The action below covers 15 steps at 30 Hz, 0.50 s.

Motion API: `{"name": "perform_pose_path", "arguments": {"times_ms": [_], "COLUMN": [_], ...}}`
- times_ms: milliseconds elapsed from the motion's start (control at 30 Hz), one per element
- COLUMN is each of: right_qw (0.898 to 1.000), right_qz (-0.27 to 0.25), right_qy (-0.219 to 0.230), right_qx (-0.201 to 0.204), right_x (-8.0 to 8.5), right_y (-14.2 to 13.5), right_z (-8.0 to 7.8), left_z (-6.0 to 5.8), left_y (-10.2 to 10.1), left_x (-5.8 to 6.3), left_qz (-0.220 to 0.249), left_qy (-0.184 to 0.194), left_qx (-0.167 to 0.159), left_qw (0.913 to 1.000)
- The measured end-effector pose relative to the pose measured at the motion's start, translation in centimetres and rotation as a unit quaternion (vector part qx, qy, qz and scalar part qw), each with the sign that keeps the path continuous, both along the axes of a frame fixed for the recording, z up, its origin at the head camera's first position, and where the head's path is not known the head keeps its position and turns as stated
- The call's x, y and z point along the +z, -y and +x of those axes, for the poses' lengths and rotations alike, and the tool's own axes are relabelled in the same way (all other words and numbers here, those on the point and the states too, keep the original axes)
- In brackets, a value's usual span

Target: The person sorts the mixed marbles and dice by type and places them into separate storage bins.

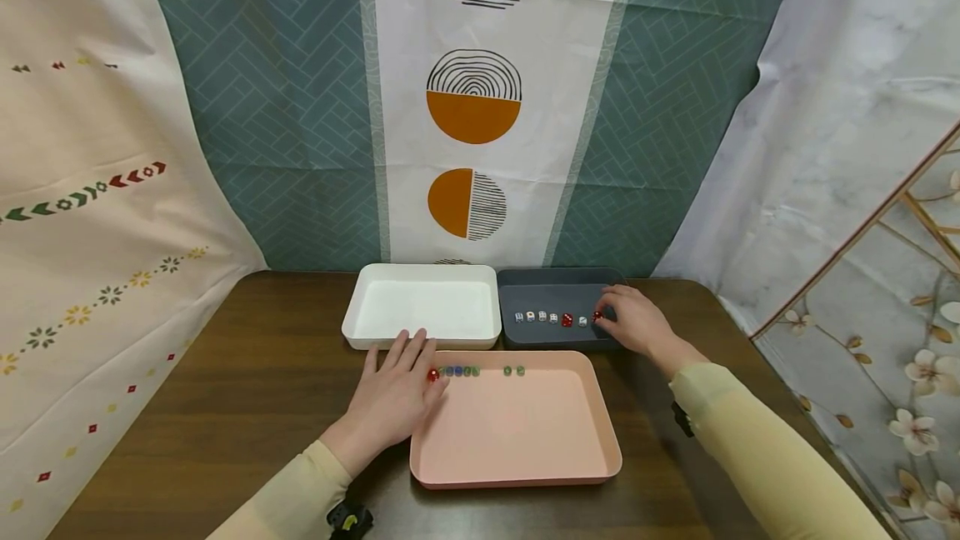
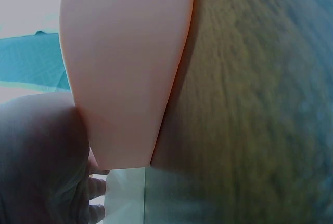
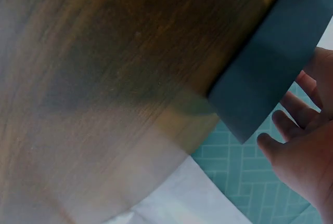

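R hand [image 1: 637,321] pinches red die [image 1: 597,317], R end of dice row [image 1: 542,316], in dark tray [image 1: 547,337]. L hand [image 1: 393,398], fingers spread, at pink tray [image 1: 517,440] corner. Advise: align w/ row, grip lightly, release vert. w/o nudging adj. white die [image 1: 582,322].

This looks like a curtained-off tabletop space, room type unclear: a wood-grained table [image 1: 225,373] beneath the left hand [image 1: 395,390] and right hand [image 1: 639,322], a geometric cloth [image 1: 472,32] hanging beyond them, printed sheets [image 1: 82,140] flanking both.
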State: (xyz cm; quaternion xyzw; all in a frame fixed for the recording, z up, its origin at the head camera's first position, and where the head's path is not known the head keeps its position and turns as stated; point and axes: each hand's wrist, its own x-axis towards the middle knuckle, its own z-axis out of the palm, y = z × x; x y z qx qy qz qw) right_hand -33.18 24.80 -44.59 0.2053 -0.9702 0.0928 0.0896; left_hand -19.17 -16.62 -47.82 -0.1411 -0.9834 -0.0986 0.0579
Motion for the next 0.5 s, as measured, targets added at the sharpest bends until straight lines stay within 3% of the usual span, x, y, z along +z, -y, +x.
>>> {"name": "perform_pose_path", "arguments": {"times_ms": [500], "right_qw": [1.000], "right_qz": [0.008], "right_qy": [0.011], "right_qx": [-0.002], "right_x": [-0.65], "right_y": [0.12], "right_z": [-0.58], "left_z": [0.02], "left_y": [0.00], "left_x": [-0.03], "left_qz": [0.006], "left_qy": [-0.001], "left_qx": [0.001], "left_qw": [1.0000]}}
